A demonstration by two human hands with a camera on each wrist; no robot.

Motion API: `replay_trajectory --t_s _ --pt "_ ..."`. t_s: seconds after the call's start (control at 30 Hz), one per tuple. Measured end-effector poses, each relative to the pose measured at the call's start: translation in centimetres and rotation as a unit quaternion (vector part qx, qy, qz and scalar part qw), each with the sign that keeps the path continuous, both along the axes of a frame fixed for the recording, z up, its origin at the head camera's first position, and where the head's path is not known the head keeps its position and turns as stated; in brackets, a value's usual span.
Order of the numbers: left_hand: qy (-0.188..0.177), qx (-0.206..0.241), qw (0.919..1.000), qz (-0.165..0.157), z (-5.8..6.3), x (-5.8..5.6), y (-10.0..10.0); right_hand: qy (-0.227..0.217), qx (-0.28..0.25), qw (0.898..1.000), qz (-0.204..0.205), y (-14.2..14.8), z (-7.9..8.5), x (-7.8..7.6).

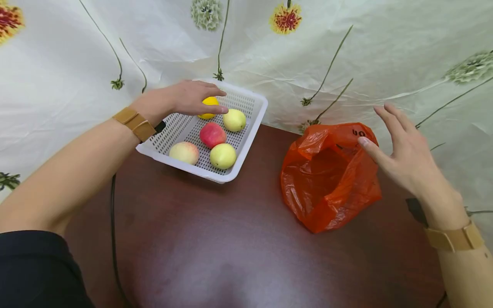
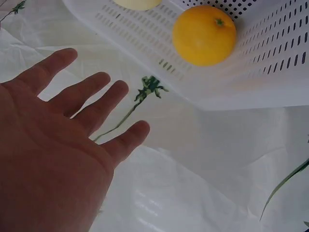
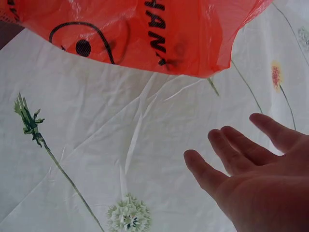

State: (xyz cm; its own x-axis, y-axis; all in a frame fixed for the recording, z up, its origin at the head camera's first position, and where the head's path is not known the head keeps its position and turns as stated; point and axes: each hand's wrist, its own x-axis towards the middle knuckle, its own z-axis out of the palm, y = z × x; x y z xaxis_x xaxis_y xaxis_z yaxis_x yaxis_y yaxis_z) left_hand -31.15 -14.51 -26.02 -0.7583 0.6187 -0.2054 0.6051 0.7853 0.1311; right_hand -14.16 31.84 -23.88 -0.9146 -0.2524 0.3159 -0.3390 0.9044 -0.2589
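Observation:
My left hand (image 1: 192, 97) hovers over the back left of a white plastic basket (image 1: 259, 128), fingers extended and holding nothing. Just under its fingertips lies an orange (image 1: 209, 108), partly hidden in the head view; the left wrist view shows this orange (image 2: 204, 36) whole. Also in the basket are a red fruit (image 1: 212, 135), a pale blushed peach (image 1: 184, 153) and two pale yellow-green fruits, one (image 1: 234, 120) behind the other (image 1: 223, 156). To the right, my right hand (image 1: 410, 156) is spread beside a red plastic bag (image 1: 308, 201), whose mouth gapes upward. Its thumb overlaps the bag's rim in the head view.
The dark brown table (image 1: 185, 239) carries both basket and bag, with bare tabletop between them. Behind them hangs a white flower-printed sheet (image 1: 161, 38). A black cable (image 1: 113, 222) runs down the table's left side.

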Motion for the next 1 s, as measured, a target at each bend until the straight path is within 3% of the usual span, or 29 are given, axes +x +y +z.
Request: replay_trajectory --t_s 0.3,0.5,0.77,1.0 --pt "-0.083 -0.061 0.9944 0.026 -2.0 -1.7 0.7 0.008 0.016 1.000 -0.014 -0.6 -0.5 0.5" --pt "-0.097 -0.094 0.9907 0.015 -3.5 -2.4 1.1 0.017 0.022 1.000 -0.011 -0.6 -0.8 0.5" --pt "-0.122 -0.124 0.9848 -0.005 -4.3 -2.5 2.1 0.014 0.021 0.999 -0.021 -0.3 -1.5 0.8" --pt "-0.138 -0.136 0.9810 0.009 -5.0 -2.4 2.8 0.019 0.023 0.999 -0.030 -0.1 -2.1 0.5"
